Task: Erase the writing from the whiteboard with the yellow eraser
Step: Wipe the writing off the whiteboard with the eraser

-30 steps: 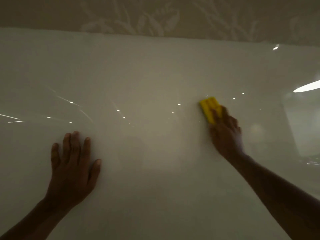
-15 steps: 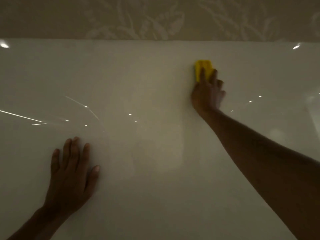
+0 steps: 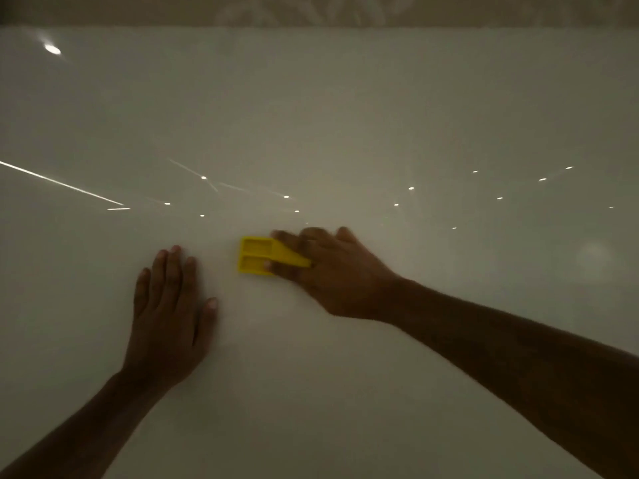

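The whiteboard (image 3: 345, 115) fills nearly the whole view, glossy and dim, and I see no writing on it. My right hand (image 3: 332, 274) presses the yellow eraser (image 3: 257, 255) against the board near the middle, fingers over its right part. The eraser's left end shows two ribbed recesses. My left hand (image 3: 169, 316) lies flat on the board, fingers spread, just left of and below the eraser, about a hand's width away. It holds nothing.
Bright reflections of ceiling lights dot the board's middle band, with a long streak (image 3: 62, 183) at the left. Above the board's top edge runs a strip of leaf-patterned wall (image 3: 311, 8).
My right hand has swept the eraser from near the board's top edge down and to the left, close to my left hand. The left hand stays flat on the board.
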